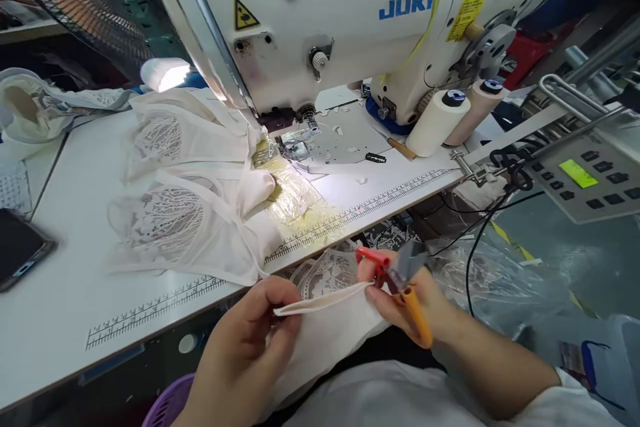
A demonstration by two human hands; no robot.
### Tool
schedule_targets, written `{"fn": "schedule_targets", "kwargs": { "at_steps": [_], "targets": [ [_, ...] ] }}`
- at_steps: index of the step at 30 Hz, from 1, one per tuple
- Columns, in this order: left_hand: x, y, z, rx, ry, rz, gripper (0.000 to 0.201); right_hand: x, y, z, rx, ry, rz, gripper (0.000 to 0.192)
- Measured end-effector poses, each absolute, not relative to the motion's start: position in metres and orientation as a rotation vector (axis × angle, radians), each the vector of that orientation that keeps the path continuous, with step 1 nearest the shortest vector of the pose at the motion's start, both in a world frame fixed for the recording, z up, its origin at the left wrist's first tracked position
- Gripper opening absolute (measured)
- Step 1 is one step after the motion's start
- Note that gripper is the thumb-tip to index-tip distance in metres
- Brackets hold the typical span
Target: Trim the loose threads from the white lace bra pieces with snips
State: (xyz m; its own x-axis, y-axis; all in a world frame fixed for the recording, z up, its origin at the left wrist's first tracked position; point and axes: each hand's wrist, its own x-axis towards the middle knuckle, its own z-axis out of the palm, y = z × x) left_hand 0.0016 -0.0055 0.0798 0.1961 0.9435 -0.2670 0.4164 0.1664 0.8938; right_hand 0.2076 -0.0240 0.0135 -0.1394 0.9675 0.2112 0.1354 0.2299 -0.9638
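Note:
My left hand (250, 340) is closed, its thumb and fingers pinching one end of the folded edge of a white bra piece (325, 337). At the other end of that edge, my right hand (415, 307) has its thumb and fingertips on the cloth. The same hand holds a pair of scissors (407, 263) with red and orange handles and a grey metal part turned up, away from the cloth. Lace (337, 270) shows behind the edge, below the table's rim. The piece hangs over my lap, and its lower part is partly hidden by my left hand.
A white JUKI sewing machine (320, 20) stands on the white table (65, 340). White lace bras (185, 213) lie left of its needle. Two thread cones (437, 123), an awl (397, 145), a small black blade (375, 158) and a control panel (590, 173) are to the right; a phone (23, 250) lies left.

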Motion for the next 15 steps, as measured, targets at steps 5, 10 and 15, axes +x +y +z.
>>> {"fn": "schedule_targets", "kwargs": {
  "at_steps": [5,10,15],
  "targets": [
    [0.01,0.01,0.077,1.367,1.171,0.54,0.012,0.224,-0.028,0.019,-1.049,-1.401,1.027,0.003],
    [0.018,0.018,0.053,1.159,0.979,0.533,0.014,0.228,-0.031,0.006,-1.162,-1.419,1.016,0.005],
    [0.024,0.01,0.051,0.976,1.122,0.723,0.01,0.224,-0.034,-0.004,-1.218,-1.364,1.056,0.015]
  ]
}}
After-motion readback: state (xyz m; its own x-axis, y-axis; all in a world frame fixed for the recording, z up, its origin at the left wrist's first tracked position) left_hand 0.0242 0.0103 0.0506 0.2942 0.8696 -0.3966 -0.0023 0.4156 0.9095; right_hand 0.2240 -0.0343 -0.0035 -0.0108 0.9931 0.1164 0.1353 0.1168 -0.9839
